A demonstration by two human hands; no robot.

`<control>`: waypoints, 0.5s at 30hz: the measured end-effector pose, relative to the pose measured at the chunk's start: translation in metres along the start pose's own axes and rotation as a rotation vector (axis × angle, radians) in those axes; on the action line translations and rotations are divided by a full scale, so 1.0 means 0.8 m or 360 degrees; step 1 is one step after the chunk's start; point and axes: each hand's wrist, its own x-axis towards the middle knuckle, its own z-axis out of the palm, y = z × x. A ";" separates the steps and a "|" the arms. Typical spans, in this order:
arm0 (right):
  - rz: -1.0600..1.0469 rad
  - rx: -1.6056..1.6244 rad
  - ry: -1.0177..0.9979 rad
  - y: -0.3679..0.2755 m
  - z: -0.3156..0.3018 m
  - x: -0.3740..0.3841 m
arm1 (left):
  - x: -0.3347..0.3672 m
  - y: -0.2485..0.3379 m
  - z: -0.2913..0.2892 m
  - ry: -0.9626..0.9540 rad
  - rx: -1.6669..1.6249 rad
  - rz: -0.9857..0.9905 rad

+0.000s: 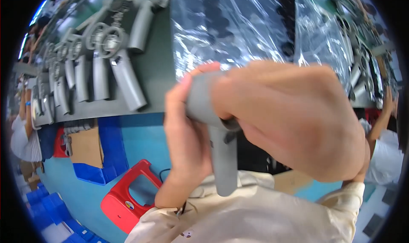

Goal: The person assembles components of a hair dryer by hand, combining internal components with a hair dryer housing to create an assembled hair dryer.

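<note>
In front of my chest is a grey hair dryer (224, 162), its thick round barrel on top and its handle pointing down toward my shirt. My left hand (183, 119) wraps the barrel's left side, thumb and fingers around it. From the right, my right hand (247, 87) closes over the barrel's other end; its fingertips are hidden and the arm is a little smeared by motion. Several similar grey hair dryer bodies (128, 79) with round open heads lie in a row on the bench at the left.
Clear plastic sheeting (230, 25) covers dark round parts on the green bench (157, 72). More grey bodies (360, 68) lie at the far right. Below are a red stool (123, 196), a blue bin (113, 153) with cardboard, and blue boxes (55, 209). Other people work at both sides.
</note>
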 end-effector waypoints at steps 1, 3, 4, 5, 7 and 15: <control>0.0007 0.0056 -0.0078 -0.001 -0.003 0.005 | -0.001 0.001 -0.003 0.0010 0.0048 0.0107; 0.0043 0.0046 -0.0133 -0.006 -0.005 0.012 | 0.002 0.002 -0.003 0.0056 -0.0054 -0.0139; 0.0069 0.0013 -0.0124 -0.004 0.001 0.013 | 0.006 0.001 -0.009 0.0028 -0.0080 -0.0134; 0.0116 0.0007 -0.0167 -0.001 -0.001 0.010 | 0.008 -0.002 -0.011 -0.0031 -0.0107 -0.0162; 0.0113 0.0008 -0.0203 -0.001 -0.002 0.009 | 0.010 -0.006 -0.022 -0.0130 -0.0046 -0.0180; 0.0045 -0.0107 -0.0195 -0.022 -0.001 0.021 | -0.001 0.011 -0.018 -0.0085 -0.0008 -0.0065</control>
